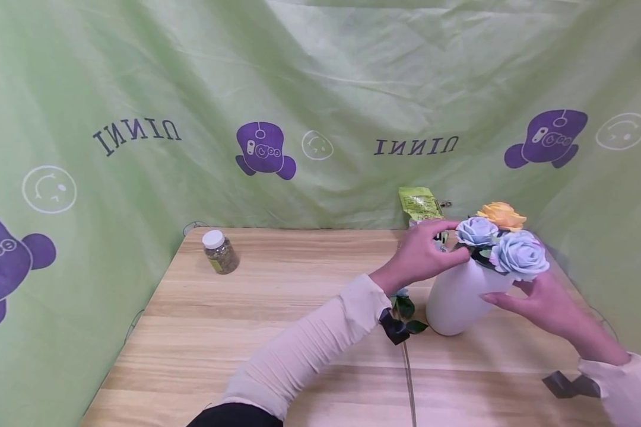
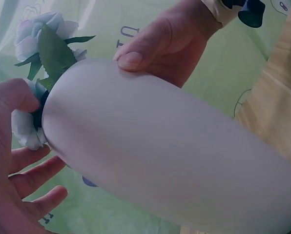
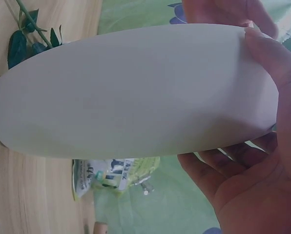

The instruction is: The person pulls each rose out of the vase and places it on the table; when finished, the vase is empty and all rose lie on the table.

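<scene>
At white vase [image 1: 456, 302] | left hand [image 1: 423, 252] pinches blue rose [image 1: 476, 231], other fingers spread | right hand [image 1: 546, 303] grips vase

The head view is bright and evenly lit, the green curtain [image 1: 352, 77] palest toward 12 o'clock, its folds making mild bands of shade. A faint sheen washes the wood-grain tabletop [image 1: 299, 273] toward 5 o'clock, and shadows are weak and soft-edged. Both wrist views are dimmer and greyer. In the left one, the curtain is lightest toward 10 o'clock, while the white vase [image 2: 160, 141] turns flat grey; in the right one, a diffuse shadow darkens the vase toward 3 o'clock, beside the right hand [image 3: 258, 180], and print on the plastic packet [image 3: 118, 175] toward 7 o'clock is blurred.
</scene>
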`<state>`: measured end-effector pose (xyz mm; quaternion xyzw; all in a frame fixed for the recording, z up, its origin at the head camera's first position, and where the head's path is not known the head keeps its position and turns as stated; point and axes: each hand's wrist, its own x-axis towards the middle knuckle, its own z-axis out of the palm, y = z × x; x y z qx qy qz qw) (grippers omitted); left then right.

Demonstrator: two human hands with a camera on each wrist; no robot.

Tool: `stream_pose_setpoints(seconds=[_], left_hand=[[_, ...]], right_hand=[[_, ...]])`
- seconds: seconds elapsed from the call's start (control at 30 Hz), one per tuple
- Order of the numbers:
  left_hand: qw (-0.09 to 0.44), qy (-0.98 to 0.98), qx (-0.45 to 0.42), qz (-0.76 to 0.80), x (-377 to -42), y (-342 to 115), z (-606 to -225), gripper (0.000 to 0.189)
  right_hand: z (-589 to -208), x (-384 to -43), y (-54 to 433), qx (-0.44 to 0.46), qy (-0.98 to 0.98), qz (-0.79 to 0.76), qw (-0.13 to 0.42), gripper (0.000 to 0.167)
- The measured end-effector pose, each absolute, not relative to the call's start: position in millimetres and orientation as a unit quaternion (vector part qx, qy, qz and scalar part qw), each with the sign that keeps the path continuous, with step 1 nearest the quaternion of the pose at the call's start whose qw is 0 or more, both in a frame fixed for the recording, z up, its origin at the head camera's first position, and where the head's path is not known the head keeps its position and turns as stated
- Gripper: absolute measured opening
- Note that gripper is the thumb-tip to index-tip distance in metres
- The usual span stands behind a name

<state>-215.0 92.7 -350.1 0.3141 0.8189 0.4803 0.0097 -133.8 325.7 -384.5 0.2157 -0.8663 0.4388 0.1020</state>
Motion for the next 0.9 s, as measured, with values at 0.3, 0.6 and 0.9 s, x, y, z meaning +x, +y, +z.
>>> stream_pose_setpoints(seconds=[0.3, 0.6, 0.9], left_hand=[[0.005, 0.809, 0.304, 0.503, -213.3, 102.4, -349.8, 0.044], [-0.024, 0.805, 0.252, 0.536, -207.1, 109.2, -346.6, 0.033], [-0.041, 0.766, 0.228, 0.599, -204.2, 111.7, -349.5, 0.035]], right_hand=[[-385.2, -134.7, 326.0, 0.209, -0.868, 0.439, 0.098, 0.095], [-384.7, -133.8, 324.8, 0.215, -0.864, 0.444, 0.103, 0.099], [-385.7, -133.1, 325.2, 0.209, -0.867, 0.441, 0.102, 0.092]])
